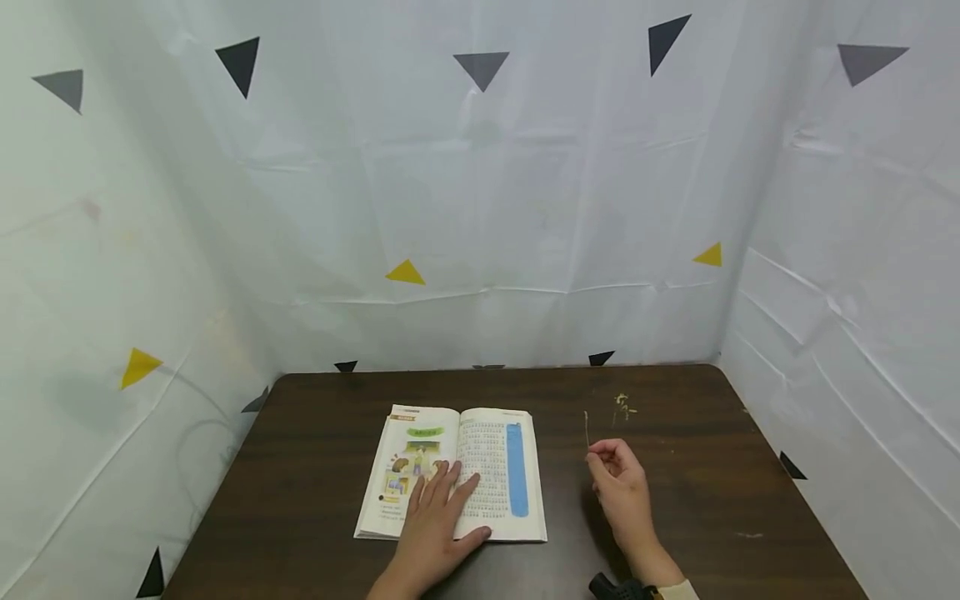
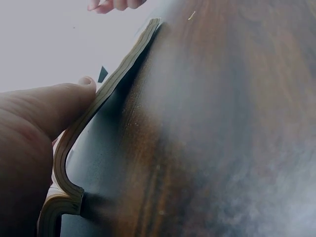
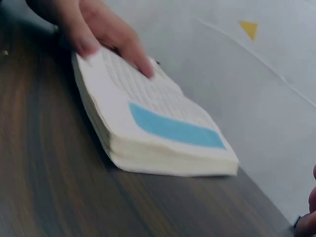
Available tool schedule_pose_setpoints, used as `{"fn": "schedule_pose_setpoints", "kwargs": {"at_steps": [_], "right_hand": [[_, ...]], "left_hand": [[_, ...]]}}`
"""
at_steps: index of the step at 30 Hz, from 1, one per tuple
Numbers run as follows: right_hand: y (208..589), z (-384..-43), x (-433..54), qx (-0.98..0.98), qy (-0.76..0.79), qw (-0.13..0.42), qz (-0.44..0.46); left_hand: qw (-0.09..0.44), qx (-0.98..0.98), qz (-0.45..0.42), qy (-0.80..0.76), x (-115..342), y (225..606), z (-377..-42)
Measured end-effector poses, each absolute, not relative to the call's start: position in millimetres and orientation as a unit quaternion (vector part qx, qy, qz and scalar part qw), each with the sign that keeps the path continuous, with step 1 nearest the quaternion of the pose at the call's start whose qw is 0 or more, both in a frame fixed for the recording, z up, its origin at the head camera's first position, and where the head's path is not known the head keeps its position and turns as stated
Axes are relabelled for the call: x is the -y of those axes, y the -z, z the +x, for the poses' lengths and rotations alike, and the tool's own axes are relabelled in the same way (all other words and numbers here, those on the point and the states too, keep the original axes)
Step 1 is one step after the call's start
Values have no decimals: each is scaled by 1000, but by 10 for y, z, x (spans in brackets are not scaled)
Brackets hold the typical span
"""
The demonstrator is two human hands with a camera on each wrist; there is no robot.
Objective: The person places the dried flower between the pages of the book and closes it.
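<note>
An open book (image 1: pixel 495 467) lies on the dark table, with pictures on its left page and rows of text beside a blue strip on the right page. My left hand (image 1: pixel 433 529) rests flat across its lower middle, fingers spread over both pages. In the left wrist view the thumb (image 2: pixel 74 101) lies at the edge of the book (image 2: pixel 121 71). To the right of the book, my right hand (image 1: pixel 624 496) pinches a thin dried stem (image 1: pixel 587 429) between thumb and forefinger, holding it upright. Only a bit of that hand (image 3: pixel 308 217) shows in the right wrist view.
A small yellowish dried sprig (image 1: pixel 622 406) lies on the table (image 1: pixel 675 533) beyond my right hand, with tiny crumbs around it. White curtains (image 1: pixel 480 183) with black, grey and yellow triangles stand behind the table and on both sides. A dark strap (image 1: pixel 622 587) circles the right wrist.
</note>
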State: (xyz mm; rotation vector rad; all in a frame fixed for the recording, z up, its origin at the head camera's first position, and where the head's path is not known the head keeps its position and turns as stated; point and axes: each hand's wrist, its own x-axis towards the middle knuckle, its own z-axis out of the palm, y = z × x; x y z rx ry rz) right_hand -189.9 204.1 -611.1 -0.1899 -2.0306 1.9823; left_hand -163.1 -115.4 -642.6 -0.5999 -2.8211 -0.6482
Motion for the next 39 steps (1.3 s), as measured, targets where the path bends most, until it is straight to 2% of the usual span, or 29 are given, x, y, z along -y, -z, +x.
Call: {"fn": "schedule_pose_setpoints", "kwargs": {"at_steps": [13, 17, 25, 33, 39], "right_hand": [[6115, -1892, -1279, 673, -737, 58, -19], [6085, -1874, -1067, 642, -766, 47, -2], [6292, -1923, -719, 620, -784, 15, 25], [6346, -1906, -647, 740, -670, 51, 27], [6352, -1942, -594, 772, -632, 63, 32]], "left_hand": [[98, 951, -203, 209, 1143, 6412, -1642], [101, 951, -206, 206, 1140, 6426, -1649], [125, 948, -207, 207, 1126, 6477, -1638], [200, 926, -198, 250, 1104, 6537, -1652], [207, 928, -192, 242, 1130, 6538, -1667]]}}
